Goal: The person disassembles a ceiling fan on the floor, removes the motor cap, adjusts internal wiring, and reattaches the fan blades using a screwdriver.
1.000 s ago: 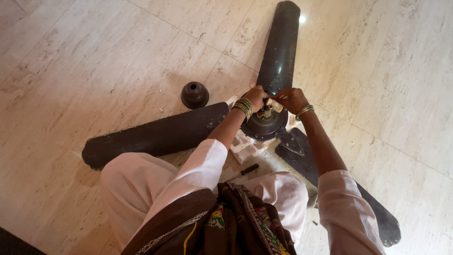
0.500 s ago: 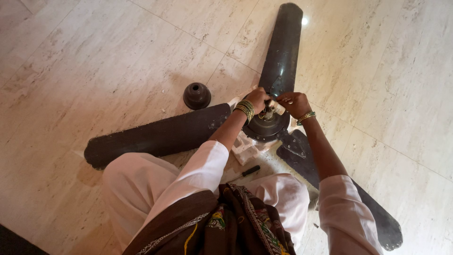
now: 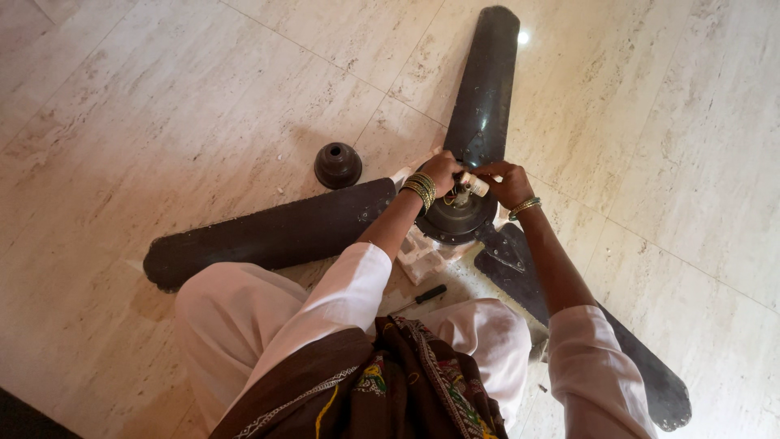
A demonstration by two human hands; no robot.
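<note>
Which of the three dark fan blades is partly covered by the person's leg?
The dark fan blade on the right, running toward the bottom corner; the right knee overlaps it. The other two lie uncovered.

Hub access tight: both hands, left hand (image 3: 443, 169) and right hand (image 3: 505, 180), crowd the fan motor (image 3: 459, 215). Three dark blades (image 3: 276, 236) fan out flat across the marble floor (image 3: 162, 106), blocking low sweeps. Canopy cup (image 3: 337, 165) stands beside the left blade, screwdriver (image 3: 418, 298) by the knees. Open floor far left and right.
</note>
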